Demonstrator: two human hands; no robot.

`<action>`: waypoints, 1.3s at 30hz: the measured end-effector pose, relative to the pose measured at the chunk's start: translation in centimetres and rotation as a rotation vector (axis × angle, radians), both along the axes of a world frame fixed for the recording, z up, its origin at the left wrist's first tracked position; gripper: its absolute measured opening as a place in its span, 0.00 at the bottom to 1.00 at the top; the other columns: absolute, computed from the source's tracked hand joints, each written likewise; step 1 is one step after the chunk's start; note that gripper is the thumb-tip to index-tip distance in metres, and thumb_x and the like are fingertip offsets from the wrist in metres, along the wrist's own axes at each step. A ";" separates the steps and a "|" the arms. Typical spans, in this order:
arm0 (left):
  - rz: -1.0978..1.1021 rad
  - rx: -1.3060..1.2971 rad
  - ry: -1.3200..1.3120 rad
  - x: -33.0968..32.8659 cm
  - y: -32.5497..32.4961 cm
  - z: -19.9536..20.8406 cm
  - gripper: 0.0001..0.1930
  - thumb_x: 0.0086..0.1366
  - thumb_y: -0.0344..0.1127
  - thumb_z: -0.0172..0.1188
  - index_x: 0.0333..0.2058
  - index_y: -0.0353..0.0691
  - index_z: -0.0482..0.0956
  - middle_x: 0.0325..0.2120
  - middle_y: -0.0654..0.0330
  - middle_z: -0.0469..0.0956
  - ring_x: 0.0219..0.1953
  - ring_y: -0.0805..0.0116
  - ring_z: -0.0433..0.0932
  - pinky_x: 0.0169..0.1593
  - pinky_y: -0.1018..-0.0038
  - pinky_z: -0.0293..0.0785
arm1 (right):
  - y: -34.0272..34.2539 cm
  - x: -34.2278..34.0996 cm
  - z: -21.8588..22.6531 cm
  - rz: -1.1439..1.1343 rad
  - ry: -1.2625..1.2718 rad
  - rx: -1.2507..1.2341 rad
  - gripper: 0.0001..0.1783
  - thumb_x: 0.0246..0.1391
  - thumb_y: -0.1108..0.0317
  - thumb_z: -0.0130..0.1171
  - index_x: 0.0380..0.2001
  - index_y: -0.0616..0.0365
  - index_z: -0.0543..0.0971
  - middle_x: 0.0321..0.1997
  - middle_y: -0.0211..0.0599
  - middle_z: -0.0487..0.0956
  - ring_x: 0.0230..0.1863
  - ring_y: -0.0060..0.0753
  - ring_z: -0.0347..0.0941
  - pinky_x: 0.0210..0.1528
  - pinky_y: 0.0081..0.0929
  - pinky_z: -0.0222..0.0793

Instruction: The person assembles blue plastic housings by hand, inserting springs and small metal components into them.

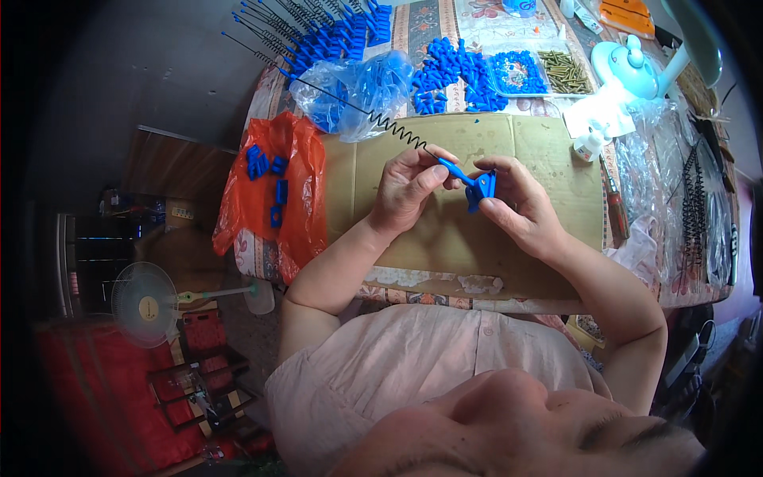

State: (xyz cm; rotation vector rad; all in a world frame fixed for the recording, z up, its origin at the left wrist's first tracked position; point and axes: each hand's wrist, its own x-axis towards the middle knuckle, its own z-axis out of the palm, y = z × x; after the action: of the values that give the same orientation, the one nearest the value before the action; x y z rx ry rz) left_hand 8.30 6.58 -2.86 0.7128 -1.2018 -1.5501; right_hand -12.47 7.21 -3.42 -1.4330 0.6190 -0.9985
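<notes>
Over the cardboard sheet (445,246), my left hand (405,189) pinches a blue plastic cone (453,167) between thumb and fingers. From that cone a black coiled wire (393,127) runs up and away to the left, ending in a blue tip. A blue plastic clip (483,189) meets the cone's other end, and my right hand (520,205) grips it by thumb and fingers. Whether the two parts are fastened together I cannot tell. An orange-red plastic bag (306,171) lies left of my left hand, with several blue clips (278,191) on it.
Similar wired pieces (326,44) stand in rows at the far left, behind a clear bag (354,91). Beyond the cardboard are loose blue cones (453,75) and a tray of brass-coloured screws (564,73). A small white bottle (590,145), a screwdriver (616,208) and black coiled wires (693,203) lie right.
</notes>
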 end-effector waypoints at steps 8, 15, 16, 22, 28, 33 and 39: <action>0.084 -0.086 0.004 0.1 -0.5 0.5 0.08 0.62 0.30 0.52 0.39 0.35 0.75 0.32 0.58 0.76 0.32 0.73 0.75 0.40 0.78 0.71 | -0.2 0.1 0.3 0.045 -0.016 0.049 0.23 0.59 0.61 0.47 0.53 0.62 0.61 0.42 0.39 0.71 0.40 0.24 0.69 0.45 0.24 0.66; 0.365 -0.264 -0.226 1.5 -2.9 5.1 0.07 0.62 0.30 0.54 0.36 0.35 0.76 0.27 0.62 0.76 0.28 0.75 0.75 0.36 0.81 0.71 | -0.2 0.1 0.1 -0.022 -0.104 0.047 0.24 0.61 0.60 0.43 0.56 0.61 0.57 0.45 0.39 0.67 0.33 0.22 0.67 0.41 0.21 0.66; 0.419 -0.299 -0.298 1.8 -3.5 6.2 0.07 0.61 0.31 0.55 0.36 0.35 0.76 0.26 0.62 0.76 0.29 0.76 0.75 0.36 0.82 0.70 | -0.2 0.0 0.1 -0.014 -0.083 0.060 0.24 0.61 0.60 0.42 0.55 0.62 0.57 0.44 0.39 0.68 0.33 0.21 0.67 0.40 0.21 0.66; 0.679 -0.640 -0.695 4.7 -11.3 9.6 0.06 0.61 0.31 0.56 0.31 0.34 0.77 0.24 0.64 0.76 0.25 0.79 0.73 0.30 0.83 0.69 | 0.3 0.0 0.1 0.013 0.007 0.003 0.21 0.61 0.60 0.42 0.53 0.62 0.61 0.39 0.36 0.70 0.31 0.21 0.67 0.37 0.21 0.66; 0.816 -0.583 -0.987 9.7 -21.0 4.9 0.08 0.55 0.33 0.60 0.26 0.32 0.77 0.18 0.59 0.76 0.21 0.74 0.74 0.26 0.76 0.69 | 0.2 0.0 0.3 0.041 0.033 -0.003 0.20 0.61 0.62 0.43 0.52 0.63 0.62 0.37 0.36 0.71 0.30 0.21 0.68 0.35 0.21 0.67; 0.854 -0.464 -0.991 10.9 -24.2 1.7 0.08 0.54 0.34 0.60 0.24 0.34 0.77 0.18 0.56 0.78 0.20 0.68 0.76 0.25 0.73 0.69 | -0.1 -0.1 0.0 0.040 0.033 -0.014 0.19 0.61 0.63 0.42 0.51 0.64 0.62 0.36 0.36 0.70 0.29 0.22 0.68 0.35 0.21 0.67; 0.854 -0.452 -1.041 11.8 -25.5 -0.3 0.08 0.55 0.33 0.59 0.25 0.33 0.76 0.18 0.58 0.77 0.19 0.72 0.76 0.24 0.76 0.70 | -0.2 0.1 0.3 0.062 0.048 -0.008 0.19 0.61 0.63 0.43 0.51 0.64 0.63 0.36 0.36 0.70 0.29 0.22 0.69 0.35 0.22 0.67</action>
State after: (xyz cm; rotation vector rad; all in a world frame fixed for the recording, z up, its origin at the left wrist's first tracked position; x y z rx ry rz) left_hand 20.08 -18.91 -3.18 1.5311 -1.5668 -0.1113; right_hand -12.41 6.99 -3.17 -1.4781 0.6023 -0.9219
